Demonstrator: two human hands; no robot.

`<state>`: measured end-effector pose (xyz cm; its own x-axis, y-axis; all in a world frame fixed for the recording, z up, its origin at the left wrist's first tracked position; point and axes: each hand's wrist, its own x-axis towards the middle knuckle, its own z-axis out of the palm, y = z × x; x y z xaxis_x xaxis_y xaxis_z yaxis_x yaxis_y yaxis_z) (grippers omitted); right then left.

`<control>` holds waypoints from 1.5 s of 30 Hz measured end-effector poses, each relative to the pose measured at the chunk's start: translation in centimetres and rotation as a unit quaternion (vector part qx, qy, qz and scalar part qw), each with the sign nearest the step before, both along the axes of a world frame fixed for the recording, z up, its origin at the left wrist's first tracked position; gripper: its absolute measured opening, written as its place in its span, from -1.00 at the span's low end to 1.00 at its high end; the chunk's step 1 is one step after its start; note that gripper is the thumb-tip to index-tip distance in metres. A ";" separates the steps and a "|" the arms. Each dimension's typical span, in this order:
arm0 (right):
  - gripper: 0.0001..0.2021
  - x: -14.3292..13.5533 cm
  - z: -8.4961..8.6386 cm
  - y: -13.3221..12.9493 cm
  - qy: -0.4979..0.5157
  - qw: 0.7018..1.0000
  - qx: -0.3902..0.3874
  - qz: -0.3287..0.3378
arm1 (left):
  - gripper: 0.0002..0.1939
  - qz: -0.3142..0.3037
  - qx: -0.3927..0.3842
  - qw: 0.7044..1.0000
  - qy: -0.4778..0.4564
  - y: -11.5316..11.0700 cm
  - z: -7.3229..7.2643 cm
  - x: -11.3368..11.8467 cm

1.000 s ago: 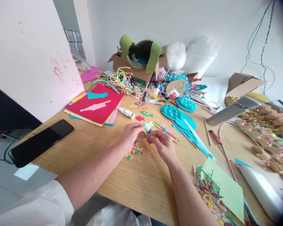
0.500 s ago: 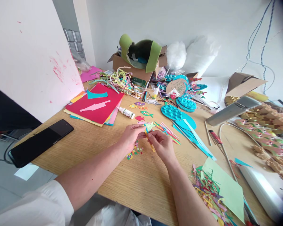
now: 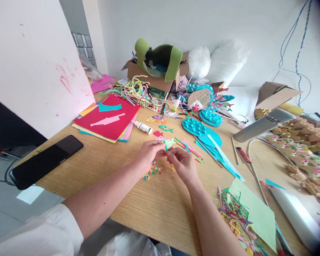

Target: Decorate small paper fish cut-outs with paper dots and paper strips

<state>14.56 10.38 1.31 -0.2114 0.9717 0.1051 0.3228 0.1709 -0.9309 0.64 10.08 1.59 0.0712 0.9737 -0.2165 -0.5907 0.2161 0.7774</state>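
Observation:
Pinched in my left hand [image 3: 150, 152] is a small pale green paper fish [image 3: 169, 143] with narrow blue and yellow bands on it. My right hand [image 3: 181, 163] closes its fingertips on a yellow paper strip [image 3: 173, 168] at the fish's near edge; the strip's loose end hangs down. My fingers hide part of the fish. Small round paper dots [image 3: 152, 172] lie on the table under my hands. Just beyond are thin coloured paper strips [image 3: 190, 150], a red paper fish [image 3: 158, 134] and a green paper fish [image 3: 165, 128].
Left stand a phone [image 3: 46, 161] and a stack of coloured paper [image 3: 109, 122] beside a glue bottle [image 3: 143, 127]. Blue oval pieces [image 3: 194, 127], a screwdriver [image 3: 244, 155] and a silver flask [image 3: 264, 125] lie right. Paper scraps [image 3: 233, 213] fill the near right.

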 end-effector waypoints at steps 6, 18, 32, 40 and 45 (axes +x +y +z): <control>-0.68 -0.1 0.1 0.0 0.002 1.000 -0.002 -0.004 | -0.83 0.000 0.001 1.000 0.002 0.0 0.0 0.0; -0.70 0.1 0.3 0.0 -0.010 0.999 0.035 -0.028 | -0.82 0.006 -0.002 1.000 -0.018 0.0 0.0 0.0; -0.79 0.2 -0.1 0.0 0.007 0.994 0.075 -0.077 | -0.83 -0.013 -0.003 0.999 -0.029 0.0 -0.1 0.2; -0.84 0.3 -0.2 0.2 0.043 0.995 0.087 -0.036 | -0.78 -0.020 -0.007 0.999 -0.043 0.0 -0.2 0.2; -0.85 0.4 -0.5 0.3 0.086 0.995 0.047 -0.012 | -0.81 -0.026 0.000 0.999 -0.043 -0.2 0.0 0.2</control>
<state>14.97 10.69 0.80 -0.1600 0.9605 0.2278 0.1649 0.2535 -0.9532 0.85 9.87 1.62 0.1396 0.9681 -0.2082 -0.6428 0.2485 0.7246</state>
